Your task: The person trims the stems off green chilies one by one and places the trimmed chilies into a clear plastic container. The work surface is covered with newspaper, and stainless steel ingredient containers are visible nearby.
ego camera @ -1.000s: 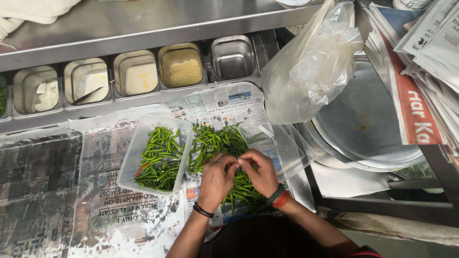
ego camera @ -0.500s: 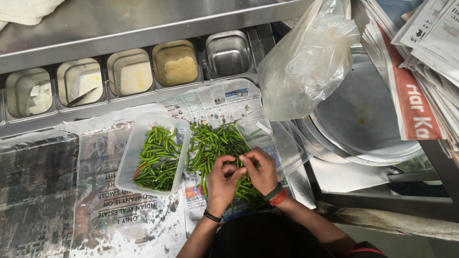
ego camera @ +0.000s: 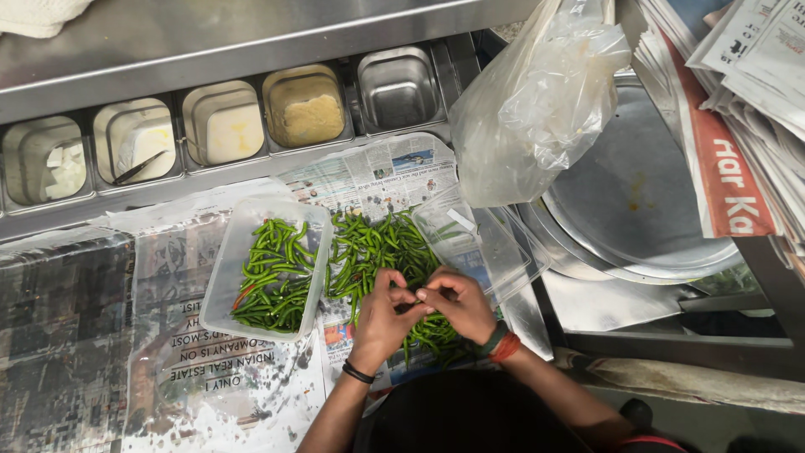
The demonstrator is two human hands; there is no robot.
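Note:
My left hand (ego camera: 381, 315) and my right hand (ego camera: 457, 302) meet fingertip to fingertip over a loose pile of green chillies (ego camera: 369, 252) spread on newspaper. Both pinch one small green chilli (ego camera: 417, 295) between them. Left of the pile stands a clear plastic tub (ego camera: 226, 277) partly filled with more green chillies (ego camera: 272, 277). A black band circles my left wrist, and green and red bands my right wrist.
A row of steel inset pans (ego camera: 222, 122) runs along the back, some with pale pastes. A clear lid or empty tub (ego camera: 470, 243) lies right of the pile. A hanging plastic bag (ego camera: 537, 101), large steel plates (ego camera: 637, 193) and stacked newspapers (ego camera: 738, 101) fill the right side.
The view has shifted slightly. My hands stay together over the pile, fingers working at a chilli; nothing else has moved.

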